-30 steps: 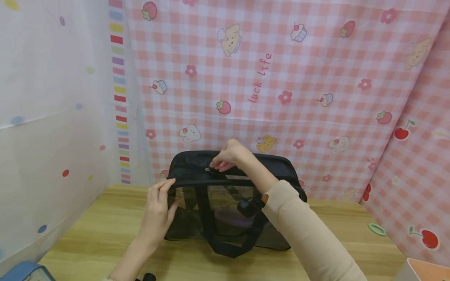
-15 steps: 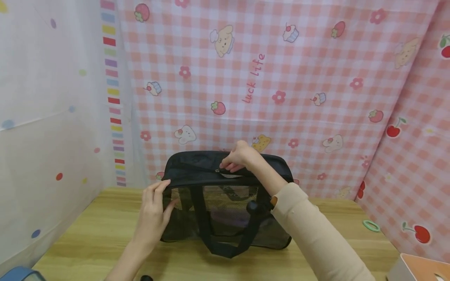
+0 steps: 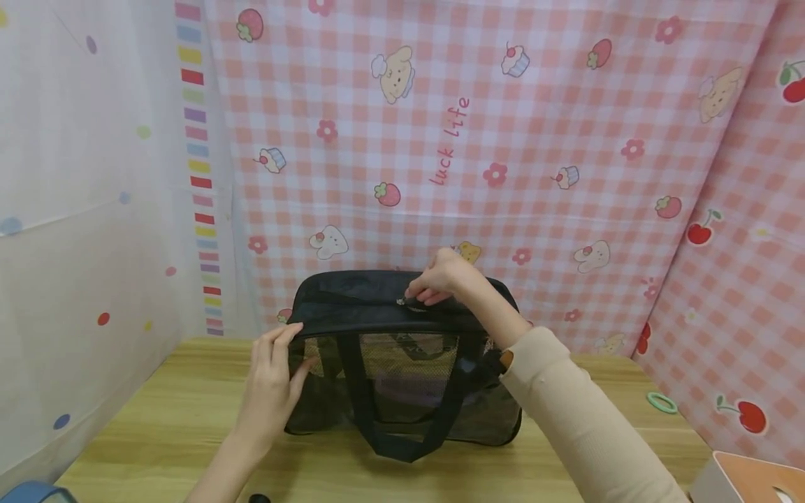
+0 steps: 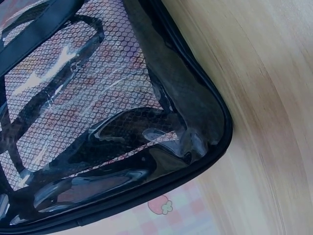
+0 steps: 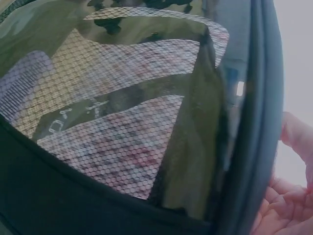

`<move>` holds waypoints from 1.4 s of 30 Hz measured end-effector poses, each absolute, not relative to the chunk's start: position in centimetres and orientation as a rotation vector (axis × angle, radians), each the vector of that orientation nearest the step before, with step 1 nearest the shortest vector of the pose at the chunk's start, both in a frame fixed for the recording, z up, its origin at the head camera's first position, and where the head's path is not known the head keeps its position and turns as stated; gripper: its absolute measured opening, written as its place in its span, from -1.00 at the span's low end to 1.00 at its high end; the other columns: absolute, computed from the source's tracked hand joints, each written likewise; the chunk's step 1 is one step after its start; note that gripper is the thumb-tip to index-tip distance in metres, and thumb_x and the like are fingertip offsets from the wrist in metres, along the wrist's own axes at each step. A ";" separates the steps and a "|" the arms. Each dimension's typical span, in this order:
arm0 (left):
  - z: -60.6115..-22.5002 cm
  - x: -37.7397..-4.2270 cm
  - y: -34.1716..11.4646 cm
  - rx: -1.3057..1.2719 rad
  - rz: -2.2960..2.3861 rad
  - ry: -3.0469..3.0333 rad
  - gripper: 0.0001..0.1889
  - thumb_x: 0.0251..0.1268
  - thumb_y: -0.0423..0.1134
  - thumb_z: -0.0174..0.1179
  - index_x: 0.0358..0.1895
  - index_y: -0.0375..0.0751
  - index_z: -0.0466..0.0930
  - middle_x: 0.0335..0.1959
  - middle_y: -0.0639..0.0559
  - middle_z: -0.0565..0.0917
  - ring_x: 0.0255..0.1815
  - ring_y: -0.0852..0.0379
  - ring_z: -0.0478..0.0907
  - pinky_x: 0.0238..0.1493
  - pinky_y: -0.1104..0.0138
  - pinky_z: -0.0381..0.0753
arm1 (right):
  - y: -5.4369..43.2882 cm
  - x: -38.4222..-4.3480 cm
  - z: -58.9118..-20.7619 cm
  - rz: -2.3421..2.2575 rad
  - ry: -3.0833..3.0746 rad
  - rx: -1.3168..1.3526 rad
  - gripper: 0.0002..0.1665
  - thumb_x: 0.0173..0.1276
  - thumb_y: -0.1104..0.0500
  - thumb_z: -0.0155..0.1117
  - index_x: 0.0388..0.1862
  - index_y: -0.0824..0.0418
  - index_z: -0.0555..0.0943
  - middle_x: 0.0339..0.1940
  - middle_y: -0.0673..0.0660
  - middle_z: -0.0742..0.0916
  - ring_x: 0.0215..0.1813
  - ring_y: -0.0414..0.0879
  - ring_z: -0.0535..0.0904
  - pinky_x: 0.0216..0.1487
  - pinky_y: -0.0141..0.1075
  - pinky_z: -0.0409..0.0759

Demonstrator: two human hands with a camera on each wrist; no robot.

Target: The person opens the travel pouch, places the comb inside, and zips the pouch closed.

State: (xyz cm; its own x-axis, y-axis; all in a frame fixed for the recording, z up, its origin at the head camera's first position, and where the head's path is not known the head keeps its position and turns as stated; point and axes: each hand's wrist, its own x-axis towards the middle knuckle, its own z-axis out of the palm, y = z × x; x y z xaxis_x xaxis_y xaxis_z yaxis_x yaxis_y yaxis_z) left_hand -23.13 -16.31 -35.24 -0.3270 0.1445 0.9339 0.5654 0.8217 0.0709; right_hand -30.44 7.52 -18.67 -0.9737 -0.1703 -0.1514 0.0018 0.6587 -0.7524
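A black bag with clear and mesh panels (image 3: 409, 367) stands upright on the wooden table in the head view. Its dark strap handle hangs down the front, and something purplish shows dimly through the mesh. My left hand (image 3: 272, 377) grips the bag's upper left corner, fingers on the top edge and thumb at the front. On the bag's top, my right hand (image 3: 440, 276) pinches the zipper pull (image 3: 400, 302). The left wrist view shows a corner of the bag (image 4: 117, 98) without the hand. In the right wrist view, part of my right hand (image 5: 291, 196) appears beyond the bag's edge.
A green ring (image 3: 662, 402) lies on the table (image 3: 604, 433) at the right. An orange-topped white box (image 3: 755, 478) is at the lower right, a blue object (image 3: 38, 491) at the lower left. A pink checked cloth (image 3: 402, 140) hangs behind the bag.
My right hand has drawn the zipper pull to the right along the bag's top, and the gap beside it has narrowed. My left hand keeps its hold; the head view has shifted slightly.
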 end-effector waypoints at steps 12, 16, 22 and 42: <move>-35.3 -23.6 -16.4 -0.539 -0.480 -1.827 -0.20 -0.49 -0.56 0.47 0.08 -0.44 0.35 -0.10 -0.30 0.43 -0.12 -0.15 0.37 -0.16 0.23 0.39 | 9.0 -30.4 -17.9 -1.189 2.742 -0.083 -0.66 0.02 0.32 0.37 -0.37 0.33 0.36 -0.68 0.03 0.61 -0.67 -0.28 0.55 -0.36 -0.37 0.66; -35.3 -23.6 -16.4 -0.541 -0.477 -1.827 -0.21 -0.47 -0.55 0.47 0.07 -0.44 0.36 -0.10 -0.30 0.43 -0.12 -0.15 0.37 -0.16 0.23 0.38 | 9.4 -30.4 -17.8 -1.176 2.743 -0.090 -0.31 0.02 0.32 0.37 0.10 0.47 0.29 -0.69 0.01 0.61 -0.67 -0.29 0.55 -0.36 -0.37 0.66; -35.3 -23.6 -16.2 -0.547 -0.480 -1.833 -0.22 -0.46 -0.55 0.47 0.07 -0.45 0.35 -0.11 -0.30 0.42 -0.13 -0.14 0.36 -0.16 0.24 0.37 | 9.8 -30.2 -17.6 -1.155 2.749 -0.085 -0.45 0.05 0.31 0.36 0.01 0.44 0.38 -0.70 -0.02 0.62 -0.68 -0.29 0.55 -0.34 -0.35 0.66; -35.4 -23.4 -16.3 -0.542 -0.495 -1.839 -0.26 -0.37 -0.51 0.44 0.08 -0.45 0.35 -0.10 -0.30 0.42 -0.12 -0.15 0.36 -0.15 0.24 0.37 | 14.8 -29.9 -18.0 -1.165 2.763 -0.043 -0.75 0.07 0.28 0.35 -0.49 0.29 0.40 -0.72 -0.03 0.60 -0.67 -0.32 0.54 -0.40 -0.41 0.64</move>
